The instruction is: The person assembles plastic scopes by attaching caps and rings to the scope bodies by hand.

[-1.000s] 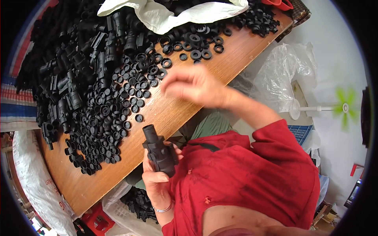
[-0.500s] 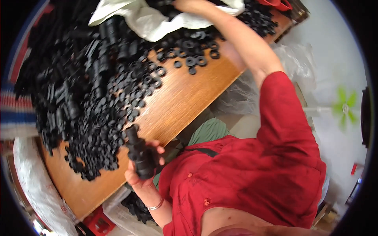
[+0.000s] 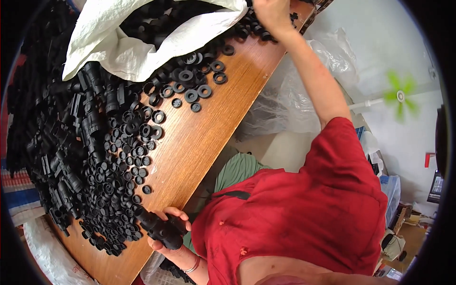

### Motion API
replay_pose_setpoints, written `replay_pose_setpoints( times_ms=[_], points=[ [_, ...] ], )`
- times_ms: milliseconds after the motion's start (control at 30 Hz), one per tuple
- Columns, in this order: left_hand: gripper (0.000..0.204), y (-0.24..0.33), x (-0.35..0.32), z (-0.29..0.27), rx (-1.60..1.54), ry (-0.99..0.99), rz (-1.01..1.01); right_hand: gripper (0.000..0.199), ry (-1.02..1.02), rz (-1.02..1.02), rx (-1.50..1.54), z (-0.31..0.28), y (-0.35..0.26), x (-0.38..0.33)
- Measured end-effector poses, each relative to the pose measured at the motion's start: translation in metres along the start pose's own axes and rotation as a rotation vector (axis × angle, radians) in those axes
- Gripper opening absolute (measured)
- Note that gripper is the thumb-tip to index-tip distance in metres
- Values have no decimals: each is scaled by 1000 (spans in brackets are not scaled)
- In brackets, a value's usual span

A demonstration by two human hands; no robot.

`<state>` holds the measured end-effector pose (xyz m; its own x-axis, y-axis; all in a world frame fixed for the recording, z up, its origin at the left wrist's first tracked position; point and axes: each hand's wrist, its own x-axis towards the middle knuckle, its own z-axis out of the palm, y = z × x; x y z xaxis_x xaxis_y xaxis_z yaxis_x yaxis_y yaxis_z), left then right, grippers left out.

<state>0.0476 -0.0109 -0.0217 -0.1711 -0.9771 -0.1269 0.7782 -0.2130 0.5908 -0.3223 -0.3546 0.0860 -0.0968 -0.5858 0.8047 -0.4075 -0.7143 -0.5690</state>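
My left hand [image 3: 173, 221] is wrapped round a black plastic scope-shaped tube [image 3: 164, 232], held at a tilt beside the table's near edge. Its narrower end points toward a heap of small round black caps [image 3: 114, 190]. At the top of the view my right hand [image 3: 273, 14] has its fingers curled in by the mouth of a white woven sack [image 3: 109, 52], above more small black pieces. Its fingertips are partly cut off by the frame edge, so what they grip is hidden. Black rings [image 3: 191, 95] lie loose on the wood between the sack and the caps.
The brown wooden table [image 3: 190, 147] slants across the view. Many black scope-like tubes [image 3: 90, 118] are piled on its far left. Clear plastic bags [image 3: 289, 95] sit beyond the table's edge; a white bag [image 3: 52, 251] stands lower left. A green fan [image 3: 400, 96] is at the right.
The view has shifted, showing more of the sack's opening. My right hand has moved from over the sack to its right-hand edge. My left hand still holds the scope-shaped tube, now tilted more sideways.
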Motion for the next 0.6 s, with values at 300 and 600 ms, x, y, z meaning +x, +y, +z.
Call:
replay_pose_setpoints(
  times_ms=[300, 600],
  points=[
    [69, 3, -1, 0, 44, 66, -15, 40, -464, 275, -995, -29, 177, 60],
    [71, 5, -2, 3, 33, 70, -11, 49, -763, 374, -1112, 6, 255, 86]
  ],
)
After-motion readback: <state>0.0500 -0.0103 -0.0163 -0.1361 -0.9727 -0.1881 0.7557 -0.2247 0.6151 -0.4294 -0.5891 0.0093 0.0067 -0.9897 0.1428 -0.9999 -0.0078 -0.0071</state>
